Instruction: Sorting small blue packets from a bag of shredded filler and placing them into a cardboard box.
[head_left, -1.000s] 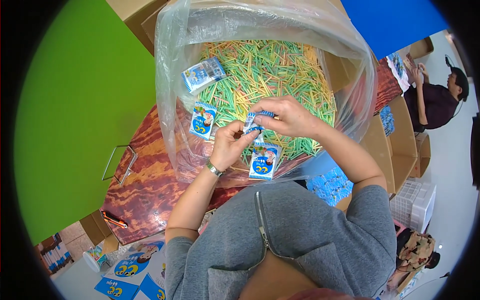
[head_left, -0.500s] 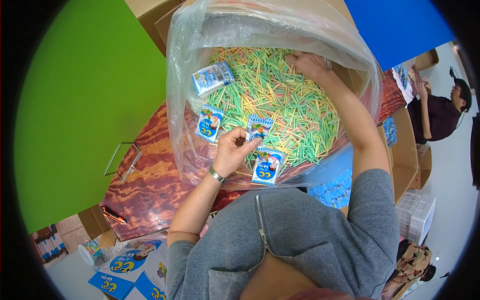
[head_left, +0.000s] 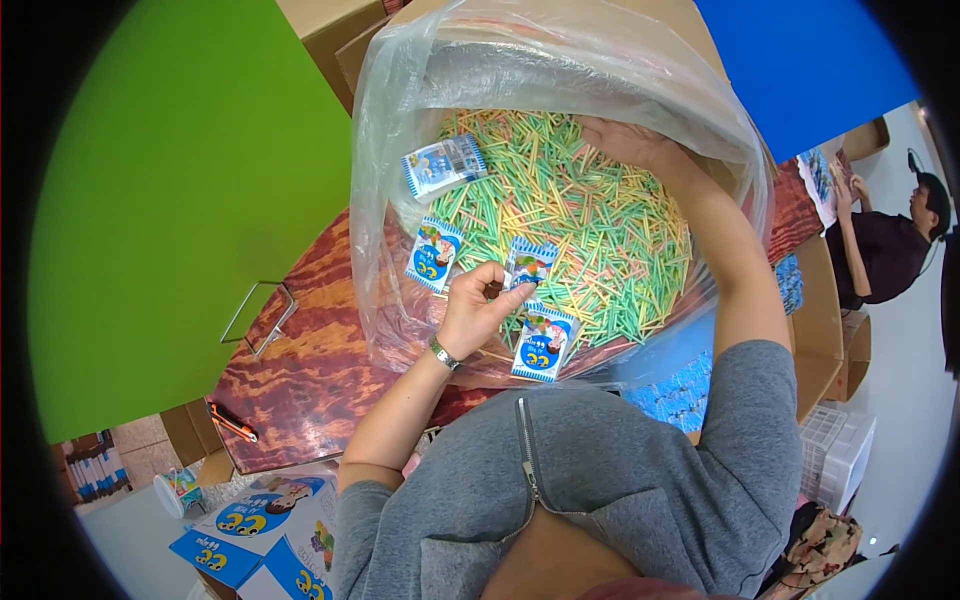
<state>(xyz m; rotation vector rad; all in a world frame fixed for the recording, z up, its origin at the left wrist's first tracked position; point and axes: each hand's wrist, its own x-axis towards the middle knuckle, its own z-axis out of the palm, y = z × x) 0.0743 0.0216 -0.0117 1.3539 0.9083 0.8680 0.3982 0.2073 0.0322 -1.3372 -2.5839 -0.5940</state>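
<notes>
A large clear plastic bag [head_left: 385,190] lies spread with its mouth toward me, holding a heap of thin candy sticks [head_left: 570,235] in pastel green, yellow and pink. My left hand [head_left: 478,312] pinches a small blue-and-white candy packet [head_left: 530,260] between thumb and fingers above the heap's near edge. At the far right of the heap, my right hand [head_left: 628,145] rests on the sticks with its fingers stretched out. Three similar packets lie on the sticks: a far-left packet [head_left: 443,166], a left packet [head_left: 434,254] and a near packet [head_left: 545,342].
Under the bag is a red wood-grain table [head_left: 300,390], with an orange cutter [head_left: 232,421] at its left edge and a metal wire handle [head_left: 262,318] beyond. Printed cartons [head_left: 250,520] stand lower left. At right are an open cardboard box [head_left: 818,320], a white crate [head_left: 838,450] and another person [head_left: 885,250].
My right hand has flattened, its fingers now stretched out over the sticks. The left hand keeps its pinch on the packet. The whole view has shifted slightly.
</notes>
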